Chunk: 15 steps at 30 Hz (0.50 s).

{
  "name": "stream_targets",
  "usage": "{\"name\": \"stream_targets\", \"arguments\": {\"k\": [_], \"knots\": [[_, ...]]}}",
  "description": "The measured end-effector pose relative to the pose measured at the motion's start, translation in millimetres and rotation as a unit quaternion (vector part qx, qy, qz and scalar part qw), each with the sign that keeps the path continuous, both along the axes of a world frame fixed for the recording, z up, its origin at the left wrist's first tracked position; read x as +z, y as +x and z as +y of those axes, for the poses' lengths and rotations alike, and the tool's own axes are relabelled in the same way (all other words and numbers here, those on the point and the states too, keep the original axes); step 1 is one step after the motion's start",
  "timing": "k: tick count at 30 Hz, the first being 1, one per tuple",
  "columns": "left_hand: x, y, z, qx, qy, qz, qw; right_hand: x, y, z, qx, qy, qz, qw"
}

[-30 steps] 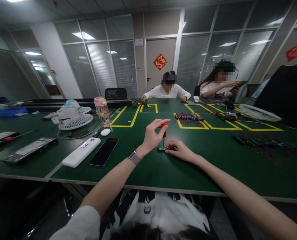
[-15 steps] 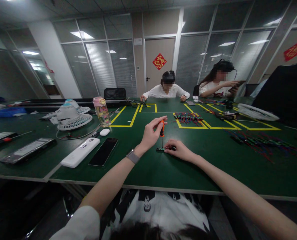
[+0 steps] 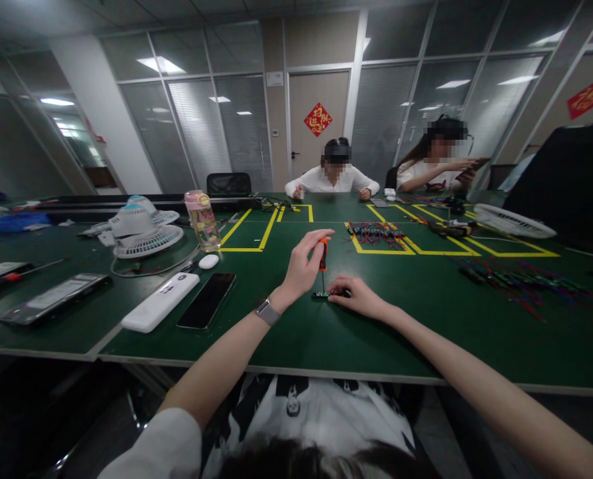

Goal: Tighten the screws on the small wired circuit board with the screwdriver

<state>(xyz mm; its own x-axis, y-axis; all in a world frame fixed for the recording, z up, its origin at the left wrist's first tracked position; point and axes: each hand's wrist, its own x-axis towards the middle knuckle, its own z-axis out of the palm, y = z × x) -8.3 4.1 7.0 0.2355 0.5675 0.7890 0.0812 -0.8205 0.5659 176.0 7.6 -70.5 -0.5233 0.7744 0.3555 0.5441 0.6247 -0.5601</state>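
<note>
My left hand (image 3: pixel 303 265) is closed around the orange and black handle of a screwdriver (image 3: pixel 324 256), which stands upright with its thin shaft pointing down. The tip meets a small green circuit board (image 3: pixel 320 295) lying on the green table (image 3: pixel 276 339). From the right, my right hand (image 3: pixel 357 296) pinches the board's near end between thumb and fingers. Part of the board and something dark beneath the curled fingers are hidden by that hand.
Left of my arm lie a black phone (image 3: pixel 207 301), a white power bank (image 3: pixel 161 303) and a white fan (image 3: pixel 146 239) beside a pink-lidded bottle (image 3: pixel 203 223). Wired boards (image 3: pixel 379 236) sit inside yellow tape; more wired boards (image 3: pixel 530 283) lie right. Two people sit opposite.
Both my hands, the screwdriver and the board stay nearly in place. Across the table, one person's hand has shifted slightly to the right; the whole view has moved a little.
</note>
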Motion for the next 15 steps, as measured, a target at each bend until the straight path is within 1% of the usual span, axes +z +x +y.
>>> {"name": "stream_targets", "arguments": {"k": [2, 4, 8, 10, 12, 15], "knots": [[-0.2, 1.4, 0.9, -0.040, -0.038, -0.022, 0.998, 0.0, 0.1, 0.0, 0.000, -0.003, 0.004, 1.000], [-0.4, 1.7, 2.8, -0.041, -0.058, -0.038, 0.997, -0.3, 0.1, 0.1, -0.002, -0.007, 0.006, 1.000], [-0.4, -0.8, 5.4, 0.051, -0.033, -0.034, 0.998, -0.3, 0.2, -0.1, -0.003, -0.005, 0.003, 1.000], [0.3, -2.4, 4.5, 0.070, -0.013, -0.018, 0.997, 0.3, 0.1, -0.5, -0.004, -0.006, 0.002, 1.000], [0.9, -3.2, 2.7, 0.064, 0.001, 0.007, 0.998, 1.0, -0.1, -1.1, -0.004, -0.009, 0.002, 1.000], [-0.2, -2.5, 1.4, 0.025, 0.010, 0.020, 0.999, 1.4, -0.7, -1.7, -0.004, -0.012, 0.002, 1.000]]}}
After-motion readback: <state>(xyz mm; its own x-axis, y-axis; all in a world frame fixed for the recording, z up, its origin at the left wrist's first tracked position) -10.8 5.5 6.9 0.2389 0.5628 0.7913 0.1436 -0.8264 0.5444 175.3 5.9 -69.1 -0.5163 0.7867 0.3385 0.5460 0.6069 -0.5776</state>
